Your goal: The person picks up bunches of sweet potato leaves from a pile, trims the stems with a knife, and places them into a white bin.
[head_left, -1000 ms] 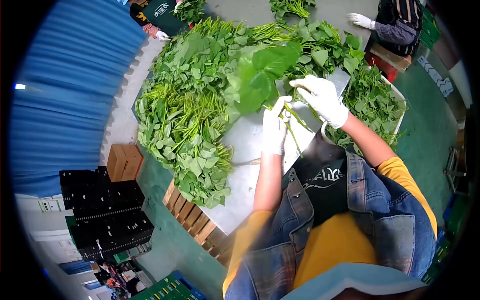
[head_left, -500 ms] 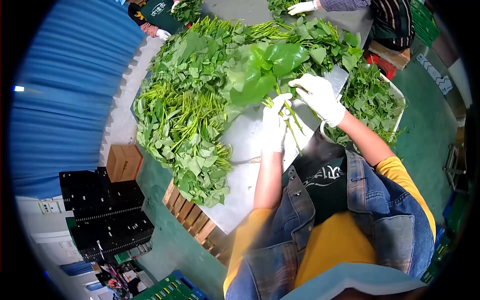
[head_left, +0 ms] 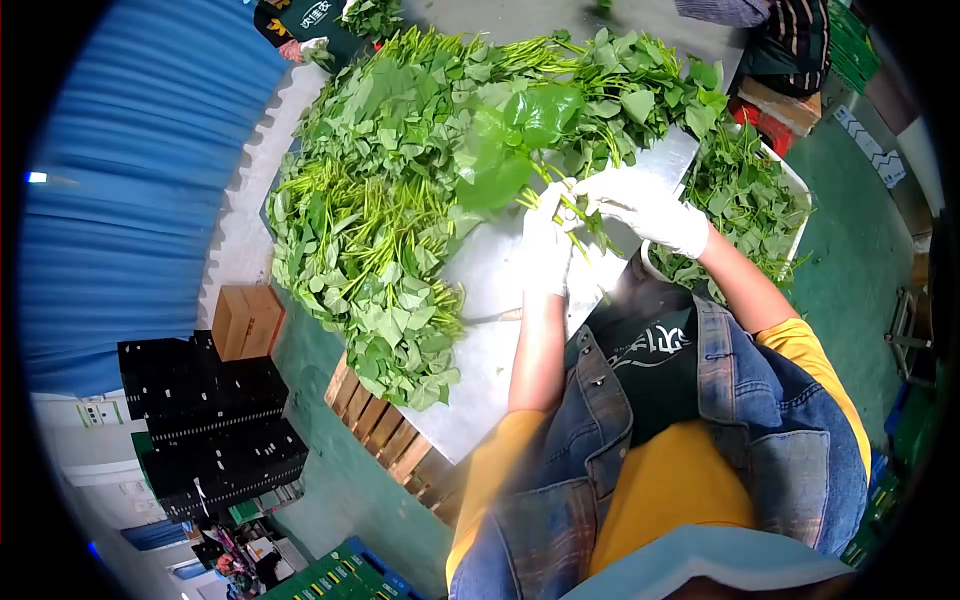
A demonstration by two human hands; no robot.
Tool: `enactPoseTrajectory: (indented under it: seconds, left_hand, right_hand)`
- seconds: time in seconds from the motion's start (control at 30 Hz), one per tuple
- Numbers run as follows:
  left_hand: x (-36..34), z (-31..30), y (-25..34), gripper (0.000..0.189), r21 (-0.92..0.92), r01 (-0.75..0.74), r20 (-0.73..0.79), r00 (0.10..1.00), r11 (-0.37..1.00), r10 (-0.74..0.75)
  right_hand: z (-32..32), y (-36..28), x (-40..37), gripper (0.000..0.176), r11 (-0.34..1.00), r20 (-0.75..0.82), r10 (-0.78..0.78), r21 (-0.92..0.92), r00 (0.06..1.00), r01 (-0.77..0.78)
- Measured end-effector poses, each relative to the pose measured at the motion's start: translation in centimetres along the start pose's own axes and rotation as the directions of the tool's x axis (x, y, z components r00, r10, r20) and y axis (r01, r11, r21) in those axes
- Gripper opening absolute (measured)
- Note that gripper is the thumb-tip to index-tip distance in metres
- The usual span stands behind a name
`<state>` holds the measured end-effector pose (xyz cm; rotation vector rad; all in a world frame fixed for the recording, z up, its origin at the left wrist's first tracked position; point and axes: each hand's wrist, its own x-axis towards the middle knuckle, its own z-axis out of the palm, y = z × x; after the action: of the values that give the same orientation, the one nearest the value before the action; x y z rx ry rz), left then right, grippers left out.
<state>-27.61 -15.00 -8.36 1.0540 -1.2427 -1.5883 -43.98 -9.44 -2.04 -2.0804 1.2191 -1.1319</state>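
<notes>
Both of my hands wear white gloves, above the bare metal tabletop [head_left: 490, 345]. My left hand [head_left: 547, 245] is closed round a small bunch of leafy green stems [head_left: 505, 160]; the broad glossy leaves point away from me and the cut ends toward me. Right beside it, my right hand [head_left: 640, 208] has its fingers pinched on the stems, partly hidden and washed out by glare. A large heap of leafy greens [head_left: 375, 230] covers the tabletop to the left and beyond my hands.
A white tub [head_left: 797, 190] full of greens stands at right. Two other people work across the table, one's gloved hand [head_left: 315, 48] at far left, another's sleeve [head_left: 725, 10] at far right. Left are a cardboard box [head_left: 247, 322], black crates [head_left: 215, 430] and a wooden pallet [head_left: 385, 435].
My right hand has come down and closer to my left, onto the stems. The bunch has shifted slightly left. The far-right person's gloved hand has left the view.
</notes>
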Motion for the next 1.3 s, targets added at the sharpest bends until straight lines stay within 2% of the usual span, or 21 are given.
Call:
enactPoseTrajectory:
  seconds: [0.03, 0.07, 0.1, 0.17, 0.37, 0.5, 0.57, 0.6, 0.63, 0.7, 0.73, 0.77, 0.83, 0.9, 0.93, 1.03, 1.13, 1.17, 1.2, 1.23, 1.3]
  left_hand:
    - [0.3, -0.1, -0.4, 0.019, 0.114, -0.088, 0.024, 0.996, 0.99, 0.086]
    - [0.8, 0.0, -0.9, 0.02, -0.483, 0.214, 0.07, 0.976, 0.849, -0.206]
    - [0.8, -0.2, -1.5, 0.02, -0.484, 0.217, 0.07, 0.975, 0.848, -0.209]
    - [0.7, -0.2, -1.6, 0.022, -0.033, 0.012, 0.052, 0.999, 0.999, -0.011]
    - [0.3, 0.3, -1.2, 0.025, -0.227, 0.181, 0.073, 0.983, 0.957, -0.169]
    - [0.3, 0.7, -0.9, 0.021, -0.176, 0.185, 0.034, 0.983, 0.967, -0.182]
    - [0.1, 0.8, -0.5, 0.019, -0.311, 0.168, 0.033, 0.986, 0.935, -0.166]
    - [-0.2, 1.1, -0.5, 0.019, 0.143, -0.137, -0.078, 0.986, 0.98, 0.149]
    - [-0.3, 1.2, -0.5, 0.018, 0.578, -0.362, -0.033, 0.885, 0.731, 0.464]
    - [-0.1, 1.5, 0.1, 0.016, 0.552, -0.227, -0.121, 0.93, 0.802, 0.347]
    - [0.6, 0.7, -1.0, 0.016, 0.308, -0.121, -0.168, 0.969, 0.944, 0.179]
    - [1.1, 0.1, -1.6, 0.017, 0.041, 0.007, -0.166, 0.986, 0.999, 0.0]
    - [1.3, -0.8, -1.8, 0.02, -0.015, 0.028, -0.209, 0.977, 1.0, -0.03]
    - [1.8, -2.1, -2.7, 0.024, 0.048, -0.054, -0.147, 0.987, 0.997, 0.061]
    - [1.6, -2.8, -2.3, 0.028, 0.313, -0.182, -0.055, 0.976, 0.932, 0.209]
    - [1.6, -2.7, -2.1, 0.031, 0.071, -0.09, -0.044, 0.995, 0.993, 0.094]
    - [1.8, -1.8, -1.1, 0.031, -0.092, 0.013, -0.003, 1.0, 0.996, -0.013]
    - [1.9, -1.2, -1.4, 0.031, -0.065, 0.025, -0.007, 1.0, 0.998, -0.026]
    - [1.9, -0.4, -1.5, 0.032, 0.016, -0.066, -0.018, 0.998, 0.998, 0.067]
    - [1.9, -0.1, -1.2, 0.032, 0.018, -0.065, -0.015, 0.998, 0.998, 0.066]
    - [2.0, 0.4, -0.9, 0.034, -0.269, 0.081, 0.004, 0.997, 0.96, -0.083]
  right_hand:
    - [0.1, 0.1, -0.2, 0.008, 0.999, 0.005, 0.005, -0.04, 1.0, -0.005]
    - [0.5, 0.1, -0.1, 0.009, 1.0, -0.068, 0.016, -0.012, 0.998, -0.016]
    - [0.6, 0.0, -0.2, 0.009, 1.0, -0.067, 0.019, -0.01, 0.998, -0.02]
    - [0.5, -0.4, 0.0, 0.013, 0.918, -0.095, 0.269, 0.327, 0.958, -0.226]
    - [0.1, 0.4, 2.4, 0.025, 0.776, -0.223, 0.627, 0.102, 0.746, -0.622]
    - [1.4, 3.5, 1.6, 0.035, 0.921, -0.233, 0.084, -0.352, 0.969, -0.165]
    - [1.8, 2.6, 0.8, 0.039, 0.901, -0.064, 0.214, -0.372, 0.975, -0.223]
    - [1.9, 1.2, 0.5, 0.045, 0.884, 0.016, 0.249, -0.412, 0.968, -0.221]
    - [2.4, -0.4, 0.6, 0.045, 0.812, 0.112, 0.363, -0.526, 0.925, -0.255]
    - [7.4, 4.0, -2.2, 0.045, 0.961, -0.196, 0.181, -0.174, 0.964, -0.216]
    - [7.2, 3.2, -2.5, 0.038, 0.814, -0.15, -0.042, -0.579, 0.988, -0.054]
    - [6.7, 2.7, -3.3, 0.038, 0.814, -0.148, -0.043, -0.579, 0.988, -0.052]
    - [5.0, 2.8, -6.0, 0.034, 0.746, 0.177, 0.343, -0.648, 0.922, -0.153]
    - [1.3, 3.7, -8.5, 0.031, 0.641, 0.13, 0.448, -0.737, 0.885, -0.216]
    - [-0.6, 3.3, -8.9, 0.033, 0.543, 0.147, 0.58, -0.803, 0.802, -0.245]
    - [-3.0, 5.6, -12.1, 0.039, 0.251, 0.095, 0.755, -0.956, 0.649, -0.153]
    - [-2.3, 5.8, -10.4, 0.046, 0.533, 0.024, 0.688, -0.695, 0.725, -0.483]
    - [-0.9, 7.6, -10.6, 0.043, 0.663, -0.012, 0.518, -0.625, 0.855, -0.411]
    - [0.5, 7.4, -9.9, 0.039, 0.88, -0.092, 0.422, -0.199, 0.902, -0.432]
    - [1.1, 4.7, -7.4, 0.039, 0.838, -0.04, 0.545, -0.012, 0.837, -0.546]
    - [2.6, 2.0, -4.7, 0.035, 0.908, -0.194, 0.397, -0.056, 0.897, -0.415]
